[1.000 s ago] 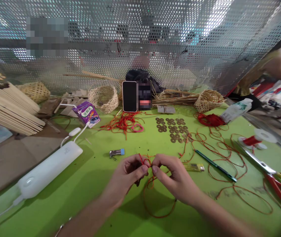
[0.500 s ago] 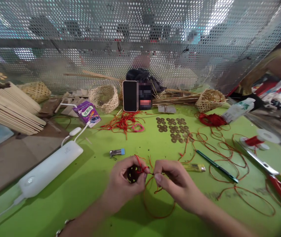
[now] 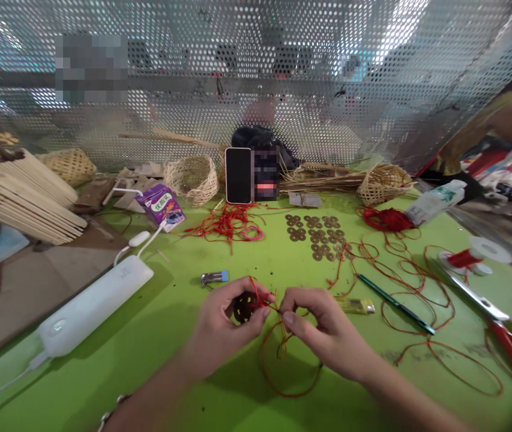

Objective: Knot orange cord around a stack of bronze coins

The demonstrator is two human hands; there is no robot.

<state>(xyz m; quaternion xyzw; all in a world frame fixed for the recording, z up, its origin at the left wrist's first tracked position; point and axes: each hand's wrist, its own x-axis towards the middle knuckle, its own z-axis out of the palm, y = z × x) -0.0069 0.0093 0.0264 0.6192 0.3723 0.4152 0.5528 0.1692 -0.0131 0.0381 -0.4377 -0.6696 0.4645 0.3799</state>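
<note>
**Hands clamp coin piece and red cord near table's front edge**

The left hand (image 3: 224,321) grips a dark round coin piece (image 3: 243,307) between thumb and fingers. The right hand (image 3: 323,330), just beside it, pinches the red cord (image 3: 260,295) running from the piece. The cord's slack loops on the green table (image 3: 256,258) beneath both hands, near the middle of the front edge.

Toward the left edge lies a white oblong device (image 3: 93,303), with a purple carton (image 3: 165,207) behind it. A small metal clip (image 3: 214,277) sits just beyond the left hand. A black phone (image 3: 238,175) stands at the middle of the back edge, with loose coins (image 3: 316,234) spread to its right. A yellow lighter (image 3: 357,306) and a green pen (image 3: 393,303) lie just right of the right hand. A thread spool (image 3: 467,257) and red-handled pliers (image 3: 508,336) occupy the right edge.
</note>
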